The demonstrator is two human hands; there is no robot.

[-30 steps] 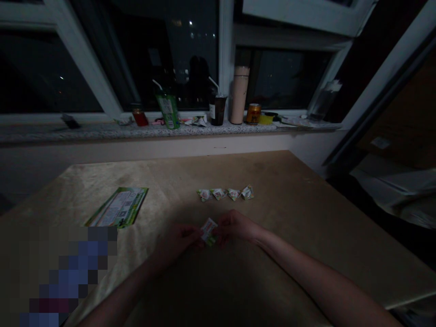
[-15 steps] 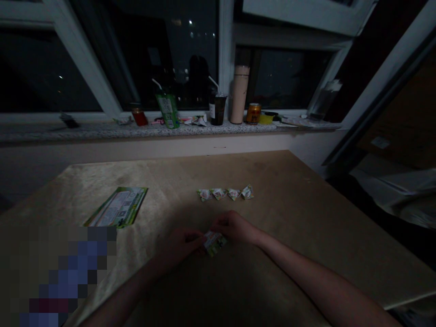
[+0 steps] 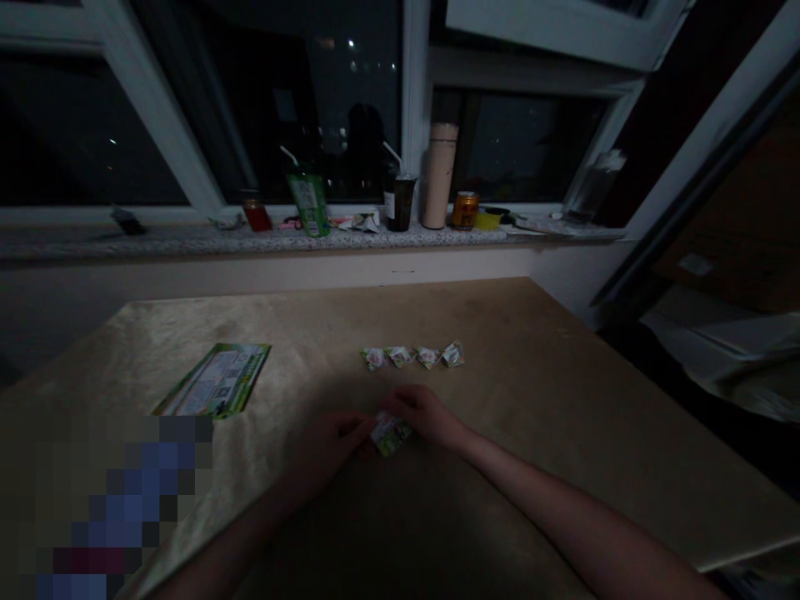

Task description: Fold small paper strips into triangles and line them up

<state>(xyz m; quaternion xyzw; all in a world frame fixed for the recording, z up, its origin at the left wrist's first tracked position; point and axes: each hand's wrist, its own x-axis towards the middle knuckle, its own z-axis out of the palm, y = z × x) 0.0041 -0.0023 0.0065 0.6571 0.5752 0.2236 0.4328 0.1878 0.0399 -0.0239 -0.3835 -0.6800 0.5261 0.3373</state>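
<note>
Both my hands pinch a small green and white printed packet [image 3: 388,435] just above or on the table. My left hand [image 3: 334,446] is closed on its left edge, thumb on top. On the upper right edge, my right hand [image 3: 425,412] is closed with its fingers bent over the packet. Beyond my hands, several small packets of the same colours, folded into pyramid shapes [image 3: 400,357], lie in a row. A larger flat green package [image 3: 218,382] lies to the left, with a pale printed label. Dim light hides fine detail.
The table [image 3: 531,367] has a tan cover. Along the granite windowsill [image 3: 350,242] stand a green carton with a straw [image 3: 308,202], a dark cup with a straw [image 3: 398,202], a pink flask [image 3: 440,177], a gold can [image 3: 465,210] and a red jar [image 3: 255,213].
My hands and the packet between them have shifted slightly away from me. The packet's tilt has changed a little. The row of packets and the larger package stay where they were.
</note>
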